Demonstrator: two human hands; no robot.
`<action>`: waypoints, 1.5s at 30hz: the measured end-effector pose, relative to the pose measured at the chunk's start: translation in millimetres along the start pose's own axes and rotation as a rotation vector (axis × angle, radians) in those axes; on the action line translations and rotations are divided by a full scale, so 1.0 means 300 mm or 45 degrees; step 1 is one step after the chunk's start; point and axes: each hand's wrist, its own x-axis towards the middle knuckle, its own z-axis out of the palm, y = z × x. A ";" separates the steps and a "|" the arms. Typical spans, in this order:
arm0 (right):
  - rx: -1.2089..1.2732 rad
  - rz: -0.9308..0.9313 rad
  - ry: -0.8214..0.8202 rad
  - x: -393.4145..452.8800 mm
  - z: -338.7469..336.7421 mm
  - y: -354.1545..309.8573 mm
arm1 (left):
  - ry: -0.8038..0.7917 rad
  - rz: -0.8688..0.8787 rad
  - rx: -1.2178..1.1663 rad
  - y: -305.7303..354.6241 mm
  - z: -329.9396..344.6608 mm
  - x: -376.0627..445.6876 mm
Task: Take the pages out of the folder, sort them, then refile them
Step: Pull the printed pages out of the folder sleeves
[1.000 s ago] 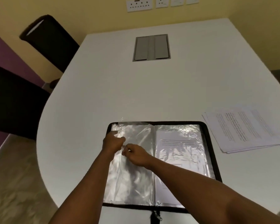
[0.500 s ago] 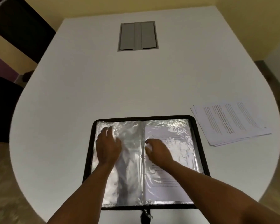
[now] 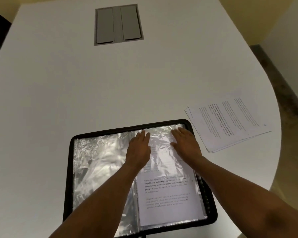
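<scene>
While both hands press flat, the folder's sleeve apparently holds one page.

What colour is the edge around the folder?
Black. The folder has a black rim all around its shiny clear sleeves, seen in the head view.

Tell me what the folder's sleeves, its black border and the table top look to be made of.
Sleeves: thin clear plastic film, glossy; crinkled, with bright glare.
Black border: probably fabric or soft synthetic, matte; rounded corners, and what looks like a zip along the right edge.
Table top: smooth white laminate or painted board, low sheen; which one cannot be told.
</scene>
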 end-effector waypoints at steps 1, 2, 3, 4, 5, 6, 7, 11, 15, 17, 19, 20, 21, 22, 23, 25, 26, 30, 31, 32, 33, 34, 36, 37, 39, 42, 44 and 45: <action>-0.014 -0.048 0.080 0.000 0.008 -0.001 | 0.017 -0.003 0.033 0.000 0.005 0.010; -0.030 -0.089 0.152 0.004 0.017 0.000 | 0.036 -0.003 0.061 -0.001 0.009 0.018; -0.049 -0.124 0.218 0.009 0.024 0.000 | 0.060 0.003 0.076 -0.002 0.013 0.026; -0.064 -0.153 0.255 0.017 0.025 -0.002 | 0.090 0.010 0.085 -0.004 0.017 0.035; -0.087 -0.189 0.274 0.026 0.022 -0.006 | 0.118 0.015 0.088 -0.006 0.021 0.043; -0.123 -0.236 0.283 0.035 0.017 -0.010 | 0.136 0.021 0.087 -0.007 0.019 0.051; -0.162 -0.297 0.282 0.044 0.013 -0.012 | 0.153 0.036 0.080 -0.006 0.016 0.060; -0.292 -0.538 0.244 0.056 -0.010 -0.017 | 0.244 0.140 0.066 -0.001 -0.001 0.089; -0.283 -0.739 0.126 0.050 -0.048 -0.038 | 0.321 0.159 0.087 -0.021 -0.015 0.098; -0.248 -0.717 -0.023 0.049 -0.096 -0.065 | 0.359 0.164 0.031 -0.030 -0.020 0.084; -0.146 -0.562 -0.175 0.063 -0.142 -0.098 | 0.376 0.176 0.002 -0.032 -0.026 0.057; -0.097 -0.464 -0.242 0.079 -0.160 -0.115 | 0.377 0.172 -0.003 -0.033 -0.028 0.041; -0.092 -0.396 -0.277 0.101 -0.172 -0.129 | 0.373 0.161 -0.010 -0.034 -0.030 0.025; -0.136 -0.356 -0.291 0.127 -0.178 -0.141 | 0.361 0.140 -0.029 -0.034 -0.032 0.010; -0.207 -0.324 -0.313 0.151 -0.182 -0.152 | 0.347 0.118 -0.056 -0.036 -0.033 -0.002; -0.345 -0.267 -0.409 0.189 -0.180 -0.171 | 0.318 0.083 -0.110 -0.039 -0.033 -0.020; -0.388 -0.239 -0.461 0.202 -0.176 -0.180 | 0.300 0.080 -0.122 -0.040 -0.034 -0.027; -0.530 -0.125 -0.626 0.235 -0.166 -0.233 | 0.242 0.109 -0.112 -0.047 -0.037 -0.031; -0.560 -0.113 -0.659 0.241 -0.166 -0.243 | 0.233 0.109 -0.112 -0.048 -0.039 -0.030; -0.579 -0.102 -0.686 0.246 -0.165 -0.250 | 0.229 0.112 -0.115 -0.050 -0.041 -0.029; -0.587 -0.096 -0.698 0.249 -0.165 -0.254 | 0.229 0.116 -0.119 -0.050 -0.043 -0.028; -0.587 -0.093 -0.695 0.251 -0.163 -0.255 | 0.229 0.118 -0.124 -0.048 -0.046 -0.027; -0.573 -0.067 -0.644 0.254 -0.159 -0.251 | 0.240 0.123 -0.139 -0.044 -0.052 -0.024; -0.567 -0.050 -0.609 0.254 -0.160 -0.250 | 0.247 0.125 -0.145 -0.042 -0.054 -0.022; -0.572 -0.022 -0.565 0.253 -0.164 -0.251 | 0.252 0.127 -0.153 -0.036 -0.059 -0.018; -0.601 -0.021 -0.543 0.247 -0.173 -0.255 | 0.248 0.123 -0.168 -0.029 -0.065 -0.015; -0.609 -0.030 -0.535 0.245 -0.177 -0.252 | 0.235 0.131 -0.172 -0.023 -0.067 -0.016; -0.603 -0.030 -0.543 0.247 -0.181 -0.251 | 0.230 0.136 -0.170 -0.021 -0.067 -0.016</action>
